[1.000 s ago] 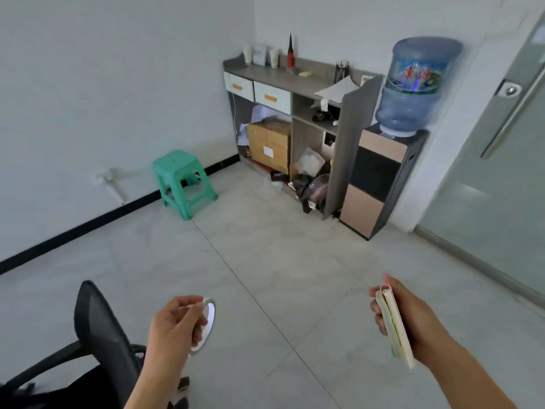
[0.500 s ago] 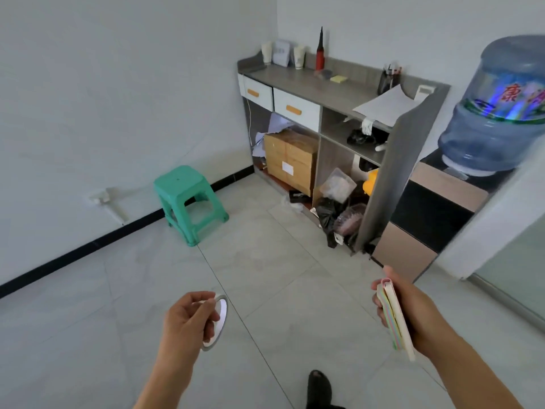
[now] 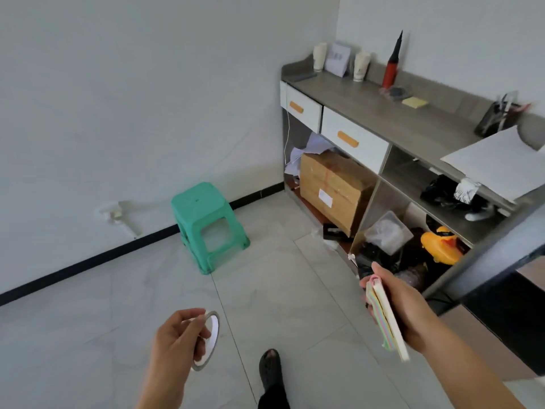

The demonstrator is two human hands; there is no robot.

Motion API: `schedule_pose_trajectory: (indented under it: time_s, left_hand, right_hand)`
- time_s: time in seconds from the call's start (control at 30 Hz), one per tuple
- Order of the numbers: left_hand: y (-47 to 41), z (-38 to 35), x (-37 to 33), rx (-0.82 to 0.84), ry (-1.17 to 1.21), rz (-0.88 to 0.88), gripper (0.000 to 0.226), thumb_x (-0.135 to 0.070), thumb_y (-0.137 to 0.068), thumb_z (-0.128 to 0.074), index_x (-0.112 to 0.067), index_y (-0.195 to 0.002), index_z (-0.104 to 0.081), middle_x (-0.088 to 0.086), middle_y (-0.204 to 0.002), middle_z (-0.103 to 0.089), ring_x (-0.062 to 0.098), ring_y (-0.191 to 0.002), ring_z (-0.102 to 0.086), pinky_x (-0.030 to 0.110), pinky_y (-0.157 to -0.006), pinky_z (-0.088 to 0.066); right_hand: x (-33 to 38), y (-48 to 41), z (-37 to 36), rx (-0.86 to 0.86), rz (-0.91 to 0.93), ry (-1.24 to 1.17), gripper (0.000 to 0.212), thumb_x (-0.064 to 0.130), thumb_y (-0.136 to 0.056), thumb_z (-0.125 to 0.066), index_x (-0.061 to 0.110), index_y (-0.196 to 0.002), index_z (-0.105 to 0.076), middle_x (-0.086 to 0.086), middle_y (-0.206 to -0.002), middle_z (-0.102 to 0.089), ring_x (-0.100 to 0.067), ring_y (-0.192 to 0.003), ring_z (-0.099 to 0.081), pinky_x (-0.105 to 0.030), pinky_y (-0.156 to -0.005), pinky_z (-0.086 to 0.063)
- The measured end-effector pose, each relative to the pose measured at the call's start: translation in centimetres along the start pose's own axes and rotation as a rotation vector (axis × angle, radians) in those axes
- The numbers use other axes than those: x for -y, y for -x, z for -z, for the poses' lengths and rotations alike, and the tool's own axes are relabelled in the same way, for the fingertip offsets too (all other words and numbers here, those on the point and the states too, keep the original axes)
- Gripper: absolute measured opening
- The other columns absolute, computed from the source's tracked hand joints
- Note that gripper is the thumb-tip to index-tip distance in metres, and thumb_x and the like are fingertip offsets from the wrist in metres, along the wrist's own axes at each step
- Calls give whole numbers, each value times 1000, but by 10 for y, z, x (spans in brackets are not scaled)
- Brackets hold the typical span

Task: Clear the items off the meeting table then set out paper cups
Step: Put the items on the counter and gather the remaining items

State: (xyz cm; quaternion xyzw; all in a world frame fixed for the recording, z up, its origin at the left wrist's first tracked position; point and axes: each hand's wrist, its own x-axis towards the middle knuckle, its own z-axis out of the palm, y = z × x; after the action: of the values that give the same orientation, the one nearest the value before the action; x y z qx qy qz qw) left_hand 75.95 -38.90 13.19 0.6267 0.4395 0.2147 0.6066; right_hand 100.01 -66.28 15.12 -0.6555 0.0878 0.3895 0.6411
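Observer: Sideboard nearer than last entry, now filling right of view. Left hand fingers curl round tape roll; right hand grips coloured notepad, edge-on.
Recorder: Clearance? Containers?
Observer: Bare tile floor ahead; green stool well left, by wall. Cardboard box fills left bay under drawers; two paper cups upright at top's far end.
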Motion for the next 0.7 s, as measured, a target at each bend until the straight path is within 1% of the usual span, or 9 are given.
schedule_pose_trajectory:
  time_s: [0.13, 0.2, 0.27, 0.37, 0.47, 0.53, 0.6, 0.67, 0.7]
  left_hand:
    - [-103, -36, -50, 86, -13, -29, 11, -1, -90, -58, -5, -86, -67, 6, -52, -63, 14, -35, -45, 22, -34, -36]
    - [-151, -59, -87, 148, -27, -64, 10, -1, -90, -58, -4, -87, -67, 6, -52, -63, 15, -36, -45, 22, -37, -35]
    - [-194, -89, -121, 210, -64, -95, 9, -3, -90, -58, -5, -87, -66, 4, -53, -62, 15, -38, -45, 22, -42, -35]
    - [-240, -140, -164, 322, -84, -156, 10, -2, -90, -57, -5, -88, -66, 2, -52, -60, 13, -39, -44, 19, -37, -36]
    - [-277, -194, -187, 402, -75, -188, 12, 2, -90, -55, -3, -88, -66, 2, -51, -60, 11, -37, -43, 18, -36, -36]
    - [-301, -226, -192, 426, -76, -179, 12, 1, -90, -55, -4, -88, -66, 3, -52, -60, 12, -38, -43, 18, -36, -36]
    - [-327, -257, -197, 424, -87, -160, 12, 1, -90, -56, -5, -88, -67, 4, -53, -61, 12, -38, -43, 19, -37, -35]
    - [-352, -283, -204, 407, -98, -146, 12, 1, -90, -57, -5, -87, -67, 4, -53, -61, 12, -38, -43, 19, -37, -35]
    - [-366, -295, -209, 392, -107, -140, 12, 0, -89, -57, -5, -87, -67, 5, -53, -61, 13, -38, -44, 20, -37, -35]
  right_hand:
    - [47, -59, -14, -78, 12, -65, 50, 57, -79, -63, 8, -87, -62, -12, -67, -51, -20, -55, -49, -32, -58, -40]
    - [78, -82, -19, -98, 43, -91, 51, 57, -78, -63, 7, -83, -65, -12, -66, -53, -20, -51, -51, -33, -56, -40]
    - [107, -104, -16, -165, 77, -106, 50, 58, -80, -61, 9, -78, -70, -11, -64, -58, -19, -49, -53, -33, -55, -41]
    - [136, -128, -4, -212, 108, -158, 50, 60, -82, -58, 14, -75, -74, -5, -58, -62, -14, -46, -55, -31, -53, -42]
    - [158, -160, 16, -242, 84, -247, 51, 59, -82, -60, 10, -79, -73, -10, -61, -62, -18, -44, -56, -30, -45, -44]
    - [175, -188, 29, -258, 85, -247, 55, 63, -72, -67, 8, -81, -72, -12, -63, -62, -20, -45, -57, -31, -47, -45]
    - [197, -221, 42, -265, 94, -222, 60, 68, -59, -72, 11, -80, -73, -11, -65, -62, -20, -48, -58, -30, -47, -46]
    - [223, -256, 54, -272, 90, -246, 58, 68, -61, -71, 13, -80, -75, -11, -68, -61, -22, -49, -57, -29, -47, -47]
    - [238, -275, 59, -283, 89, -237, 61, 70, -62, -70, 13, -82, -75, -12, -69, -62, -23, -53, -57, -31, -50, -48]
